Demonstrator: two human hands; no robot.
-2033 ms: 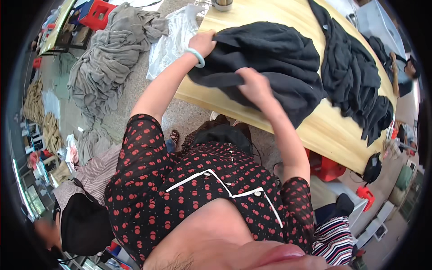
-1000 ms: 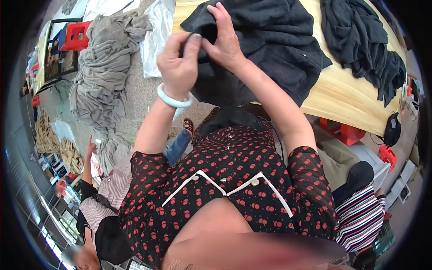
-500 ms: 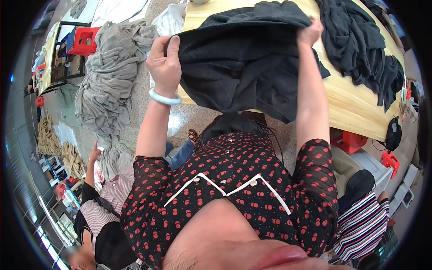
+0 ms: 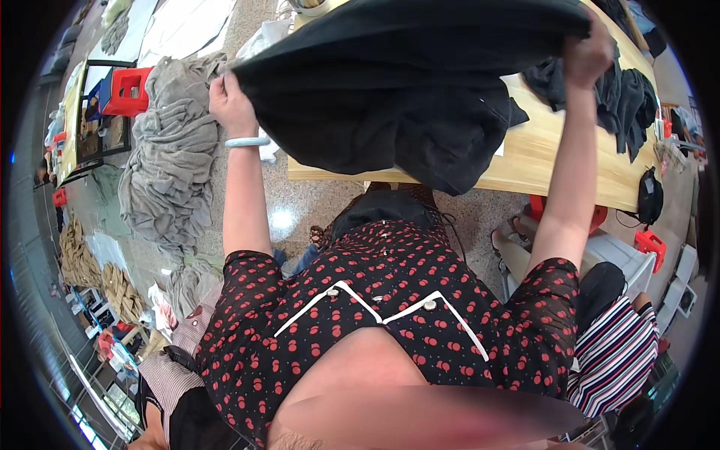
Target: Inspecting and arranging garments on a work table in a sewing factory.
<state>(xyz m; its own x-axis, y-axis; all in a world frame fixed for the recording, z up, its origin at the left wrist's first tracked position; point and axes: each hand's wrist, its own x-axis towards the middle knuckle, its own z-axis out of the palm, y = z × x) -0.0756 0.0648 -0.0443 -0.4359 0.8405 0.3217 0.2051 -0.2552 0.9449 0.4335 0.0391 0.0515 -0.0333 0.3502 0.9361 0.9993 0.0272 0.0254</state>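
A black cloth garment (image 4: 390, 82) is stretched wide in front of me, its upper edge pulled taut between both hands. At its left corner, my left hand (image 4: 234, 109), with a pale bracelet on the wrist, pinches the fabric. Farther out on the right, my right hand (image 4: 586, 56) grips the other end; it is somewhat smeared by motion. The garment's lower part hangs in folds over the near edge of the wooden table (image 4: 551, 154). Its exact kind cannot be made out.
More dark cloth (image 4: 634, 105) lies at the table's right. A grey fabric heap (image 4: 169, 150) and a red stool (image 4: 127, 91) are on the left. A black bag (image 4: 651, 196) hangs by the table's right corner. People sit at lower left and right.
My hands have moved apart, the left one leftward and the right one farther right. The black garment is now spread wider and its upper edge is higher on the right.
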